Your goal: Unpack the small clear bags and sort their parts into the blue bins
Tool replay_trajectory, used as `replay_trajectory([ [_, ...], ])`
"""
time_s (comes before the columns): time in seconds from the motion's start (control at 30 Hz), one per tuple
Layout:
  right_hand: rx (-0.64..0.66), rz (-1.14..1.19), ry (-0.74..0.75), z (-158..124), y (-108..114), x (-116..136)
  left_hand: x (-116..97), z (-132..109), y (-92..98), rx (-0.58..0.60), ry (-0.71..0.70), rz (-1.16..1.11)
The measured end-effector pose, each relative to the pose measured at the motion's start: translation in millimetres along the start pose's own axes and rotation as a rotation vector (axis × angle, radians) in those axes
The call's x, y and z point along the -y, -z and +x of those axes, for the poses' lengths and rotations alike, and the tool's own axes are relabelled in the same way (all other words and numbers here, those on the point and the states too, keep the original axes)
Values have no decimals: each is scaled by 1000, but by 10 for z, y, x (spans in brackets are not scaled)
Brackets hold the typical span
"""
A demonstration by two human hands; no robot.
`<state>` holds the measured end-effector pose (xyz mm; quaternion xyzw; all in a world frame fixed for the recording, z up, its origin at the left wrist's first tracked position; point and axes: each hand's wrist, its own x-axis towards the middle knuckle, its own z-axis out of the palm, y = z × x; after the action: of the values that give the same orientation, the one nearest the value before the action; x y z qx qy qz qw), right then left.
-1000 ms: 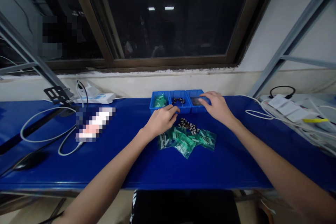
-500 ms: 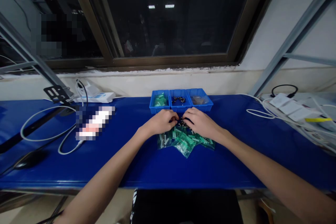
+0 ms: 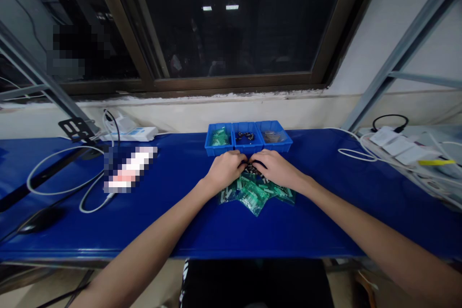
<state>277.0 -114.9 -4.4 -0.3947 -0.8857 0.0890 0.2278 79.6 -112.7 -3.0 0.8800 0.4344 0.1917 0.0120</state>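
Note:
My left hand (image 3: 226, 169) and my right hand (image 3: 275, 168) come close together in front of the blue bins, fingers curled inward and closed. Between and under the fingertips lies a heap of small dark and metallic parts (image 3: 253, 169). What each hand pinches, if anything, is too small and partly hidden. Just nearer to me, several green-tinted clear bags (image 3: 255, 196) of small white and pale pieces lie overlapping, some partly beneath my hands.
Behind my hands stand three blue bins: the left bin (image 3: 206, 143) with green bags, the middle bin (image 3: 249, 147) with small dark parts, the right bin (image 3: 283, 146) with brownish bags. A blurred-out phone-like object (image 3: 132, 168) and cables lie left; white adapters (image 3: 399, 147) right.
My left hand has moved slightly right, closer to my right hand, and its fingers have come down onto the dark parts. My right hand has shifted only a little.

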Motion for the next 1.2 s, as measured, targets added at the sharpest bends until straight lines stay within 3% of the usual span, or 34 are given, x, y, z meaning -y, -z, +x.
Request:
replay_trajectory([
  [0.63,-17,-25,19,6,-3,47,36,8,-21,-16,-38,27],
  [1.0,-133,34,-28,11,-9,48,26,22,35,-124,-38,-138],
  [1.2,-242,176,-104,24,10,108,-2,34,34,-188,-73,-263],
])
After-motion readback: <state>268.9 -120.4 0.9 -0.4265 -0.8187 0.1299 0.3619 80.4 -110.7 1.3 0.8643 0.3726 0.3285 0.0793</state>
